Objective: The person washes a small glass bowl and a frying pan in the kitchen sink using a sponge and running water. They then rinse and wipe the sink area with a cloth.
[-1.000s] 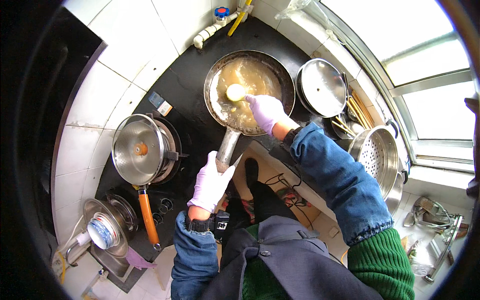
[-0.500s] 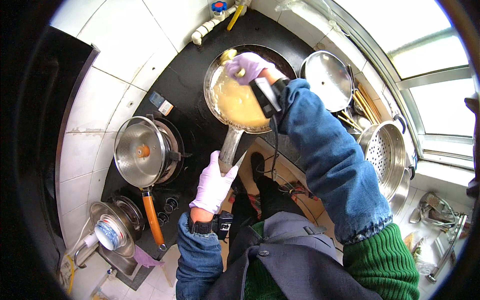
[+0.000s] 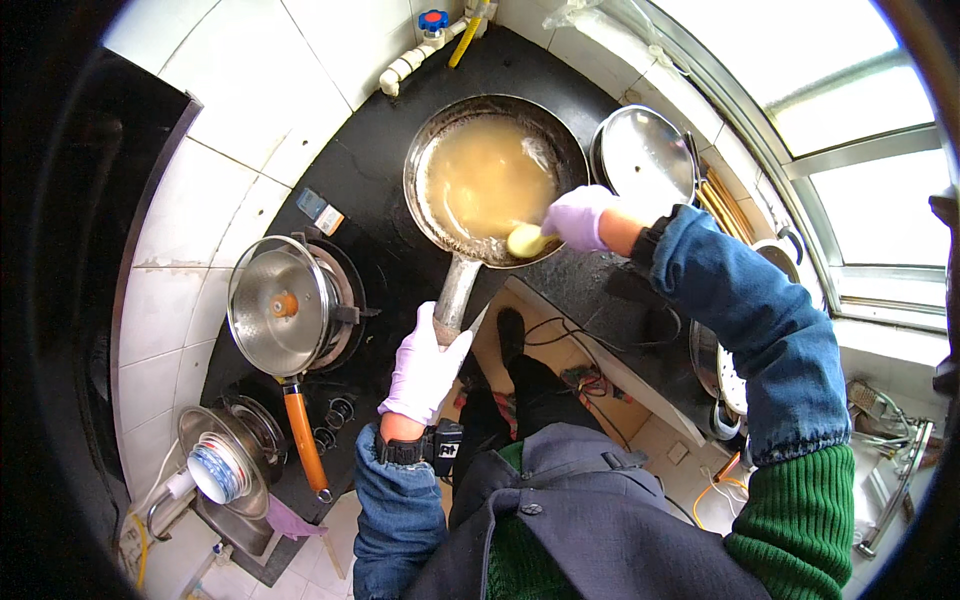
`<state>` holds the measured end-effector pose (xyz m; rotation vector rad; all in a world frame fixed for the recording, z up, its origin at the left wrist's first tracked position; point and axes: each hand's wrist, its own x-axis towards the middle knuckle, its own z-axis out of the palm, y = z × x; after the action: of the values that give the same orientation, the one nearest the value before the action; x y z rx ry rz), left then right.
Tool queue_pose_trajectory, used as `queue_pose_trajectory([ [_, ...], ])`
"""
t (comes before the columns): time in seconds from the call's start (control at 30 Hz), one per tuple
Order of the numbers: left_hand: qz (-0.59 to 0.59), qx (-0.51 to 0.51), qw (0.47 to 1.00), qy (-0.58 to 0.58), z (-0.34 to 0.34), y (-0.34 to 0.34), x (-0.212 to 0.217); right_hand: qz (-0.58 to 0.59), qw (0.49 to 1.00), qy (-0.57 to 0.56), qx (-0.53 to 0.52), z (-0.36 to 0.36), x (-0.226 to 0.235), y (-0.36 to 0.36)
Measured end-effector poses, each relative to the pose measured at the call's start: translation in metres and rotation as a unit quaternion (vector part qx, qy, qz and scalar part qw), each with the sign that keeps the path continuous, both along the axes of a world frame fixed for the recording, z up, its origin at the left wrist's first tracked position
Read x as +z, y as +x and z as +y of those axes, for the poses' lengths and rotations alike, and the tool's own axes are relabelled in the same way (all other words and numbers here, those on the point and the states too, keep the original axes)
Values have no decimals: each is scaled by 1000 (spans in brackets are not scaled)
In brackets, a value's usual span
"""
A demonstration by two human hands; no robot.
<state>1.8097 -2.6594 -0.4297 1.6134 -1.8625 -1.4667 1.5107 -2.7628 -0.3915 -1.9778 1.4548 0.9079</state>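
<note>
A wok (image 3: pixel 580 150) with murky tan liquid (image 3: pixel 490 170) inside stands on the black counter. My left hand (image 3: pixel 425 370), in a pale purple glove, is closed round the end of its metal handle (image 3: pixel 458 290). My right hand (image 3: pixel 580 217), gloved alike, is over the wok's right near rim. It grips a pale yellow, rounded thing (image 3: pixel 526 240), like a sponge, which meets the liquid's near edge; its exact kind is partly hidden by the fingers.
To the left sits a pan with a glass lid (image 3: pixel 280 310) and orange handle (image 3: pixel 305 440). Stacked bowls (image 3: pixel 218 468) lie below it. A lidded pot (image 3: pixel 650 155) stands right of the wok, near chopsticks (image 3: pixel 730 205). A small box (image 3: pixel 320 211) lies on the counter.
My right hand has swept from the wok's far left side to its near right side with the yellow thing. The liquid is swirling. My left hand stays on the handle.
</note>
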Motion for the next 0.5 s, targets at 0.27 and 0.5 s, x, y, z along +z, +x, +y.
queue_pose_trajectory([
  [0.27,7,3,1000,18,-1,2,-3,-74,967,-229,-88,25,-11,-14],
  [0.5,5,6,1000,22,1,1,-3,-209,933,-264,-128,45,-41,32],
])
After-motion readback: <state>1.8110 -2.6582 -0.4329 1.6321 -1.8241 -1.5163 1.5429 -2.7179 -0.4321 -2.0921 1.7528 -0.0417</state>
